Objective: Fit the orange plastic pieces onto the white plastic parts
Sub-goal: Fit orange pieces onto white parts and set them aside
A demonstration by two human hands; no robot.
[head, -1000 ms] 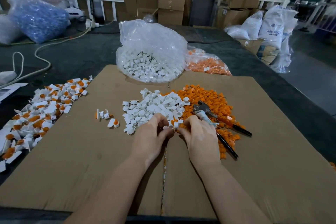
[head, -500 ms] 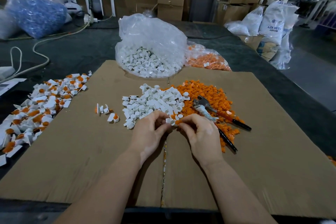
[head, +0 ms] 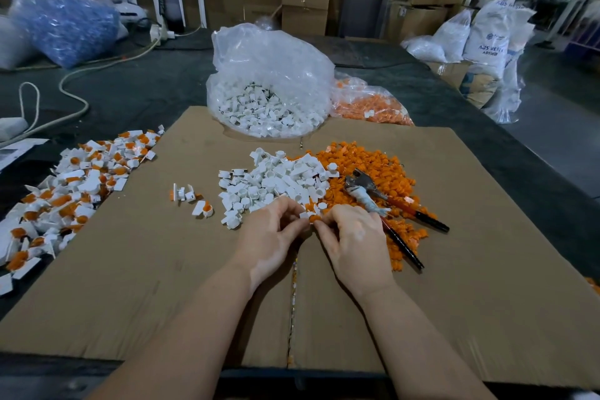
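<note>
Orange plastic pieces are still plentiful, so the job looks far from finished. Largest of the remaining stock is the clear plastic bag of white parts [head: 269,101] standing at the far edge of the flat brown cardboard sheet [head: 470,269], with a smaller clear bag of orange pieces [head: 370,105] just beside it on the right; both hold a great deal of unassembled material.

Next in size is the finished heap of assembled white-and-orange parts [head: 68,201], spread along the left edge of the cardboard and spilling onto the dark table [head: 130,88]. It is a sizeable pile, so a good share of work is done.

In the middle of the cardboard lie the working piles: loose orange plastic pieces [head: 367,166] on the right, loose white plastic parts [head: 276,182] touching them on the left. A pair of black-handled pliers [head: 389,204] rests on the orange heap.

A few assembled parts [head: 194,201] sit apart, between the finished heap and the white pile.

Smallest is the pair in hand. The left hand [head: 269,237] pinches a single white part [head: 304,215] in its fingertips, and the right hand [head: 354,237] pinches a single orange piece [head: 312,218] against it, just at the near edge of the white pile. Whether the orange piece is already seated I cannot tell; my judgement is that it is being pressed in.
</note>
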